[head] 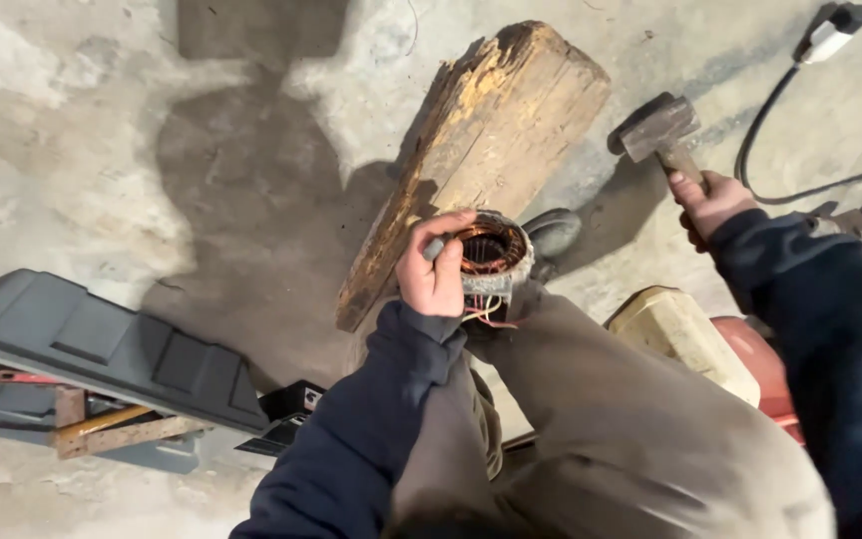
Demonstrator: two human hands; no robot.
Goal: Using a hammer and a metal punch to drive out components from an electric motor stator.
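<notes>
While the left hand [433, 271] wraps its fingers [448, 228] around a round motor stator [491, 255], a ring of grey metal with copper windings showing inside and thin coloured wires trailing from its lower edge, the stator sits at the near end of a worn wooden beam [481, 150] that lies slanted across the concrete floor [72, 130]. The hand grips the ring from its left side, thumb curled over the rim, the dark blue sleeve bent at the elbow over the person's knee.

The right hand [708, 203] is clenched around the wooden handle of a small sledgehammer [657, 128], whose dark steel head is raised to the right of the beam, well apart from the stator. That arm reaches forward, also in a dark blue sleeve.

A grey plastic tool case [92, 349] lies open at the lower left with rusty metal pieces in it. A cream-coloured plastic block [680, 334] rests against something red beside the right knee. A black cable [770, 120] with a plug curves across the floor at the upper right. A dark shoe toe [556, 232] shows just behind the stator.
</notes>
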